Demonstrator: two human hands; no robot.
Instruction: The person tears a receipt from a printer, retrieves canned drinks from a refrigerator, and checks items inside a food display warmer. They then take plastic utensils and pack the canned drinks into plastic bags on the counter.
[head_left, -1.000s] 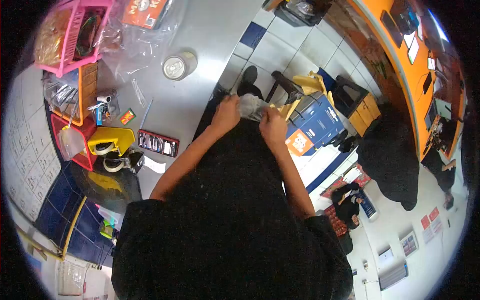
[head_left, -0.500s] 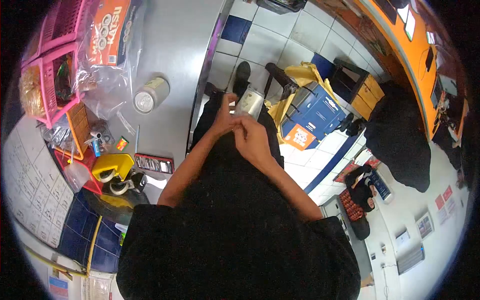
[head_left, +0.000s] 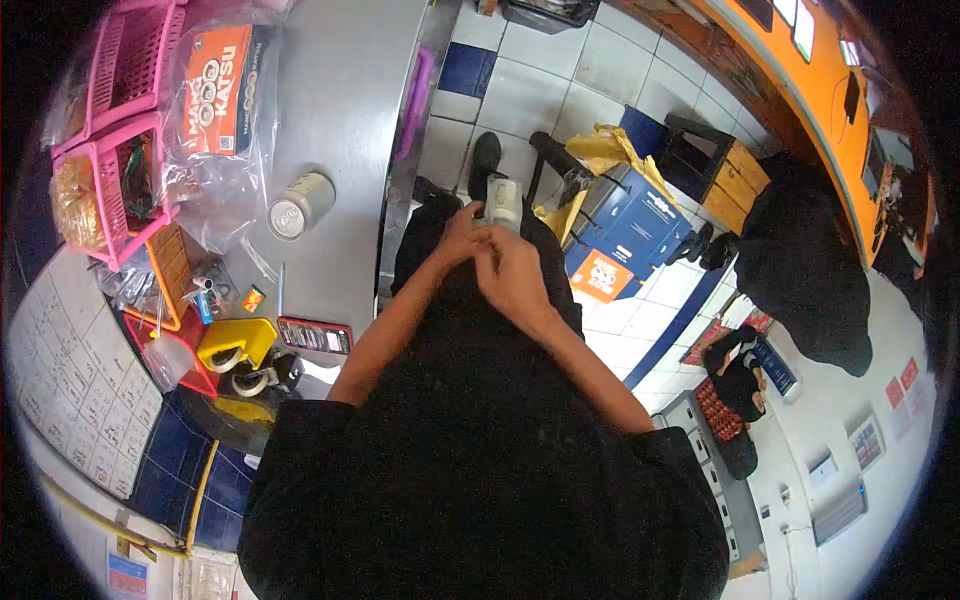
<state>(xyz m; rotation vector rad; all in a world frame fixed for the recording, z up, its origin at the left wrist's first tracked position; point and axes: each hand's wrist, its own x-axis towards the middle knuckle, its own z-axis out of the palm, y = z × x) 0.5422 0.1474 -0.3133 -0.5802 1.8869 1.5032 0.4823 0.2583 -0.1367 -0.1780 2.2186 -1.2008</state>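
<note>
In front of my lap is a pale drink can point(head_left: 506, 200), with a small printed mark on its side. My left hand point(head_left: 462, 238) is closed at the left of its near end. My right hand point(head_left: 515, 278) has its fingers bent and pressed together at the same end; what they pinch is hidden. A second drink can point(head_left: 302, 206) lies on the grey metal table point(head_left: 345, 110) to the left, its silver lid towards me.
Pink baskets point(head_left: 128, 175), a phone point(head_left: 315, 335) and a yellow tape dispenser point(head_left: 238, 343) are on the left. Right of my legs, a blue box point(head_left: 630, 225) stands on the tiled floor. Another person point(head_left: 735, 375) sits farther off at right.
The can between my hands has turned, so its pale printed side shows instead of a shiny silver one. My left fingers have drawn in closer. The view has shifted slightly.
</note>
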